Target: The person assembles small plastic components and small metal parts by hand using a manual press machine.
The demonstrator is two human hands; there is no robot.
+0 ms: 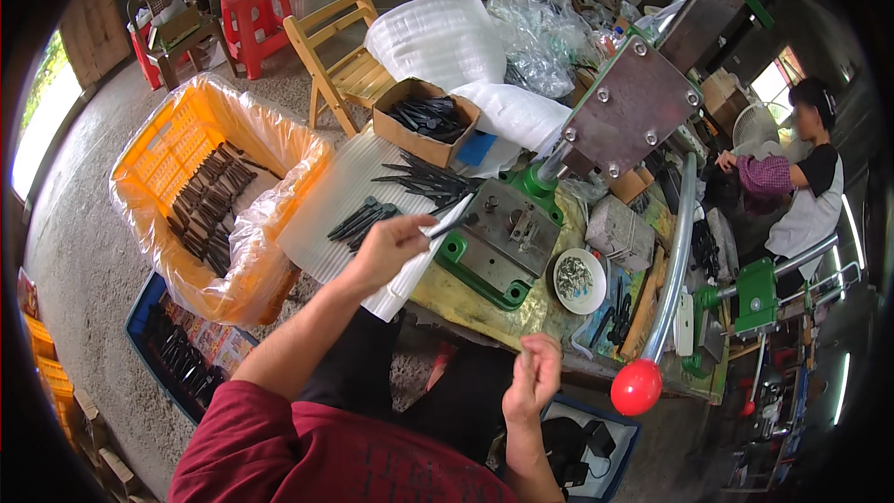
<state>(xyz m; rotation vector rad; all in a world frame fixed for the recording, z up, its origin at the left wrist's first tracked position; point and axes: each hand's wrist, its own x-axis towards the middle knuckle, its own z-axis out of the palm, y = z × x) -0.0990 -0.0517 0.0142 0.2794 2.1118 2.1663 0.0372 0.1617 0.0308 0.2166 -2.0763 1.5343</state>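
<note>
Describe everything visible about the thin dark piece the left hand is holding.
The thin dark piece is a slim, flat strip, dark with a pale sheen along its edge, metal by the look. The left hand pinches its lower end, so it points up and right, tilted, above the green-based press. It resembles the loose dark strips on the white sheet nearby.

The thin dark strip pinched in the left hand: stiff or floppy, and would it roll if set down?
The strip juts straight out of the left hand without sagging, so it is probably stiff. It looks slim and is held by fingertips alone, so likely light. Similar pieces lie flat on the white corrugated sheet, suggesting it would not roll.
</note>
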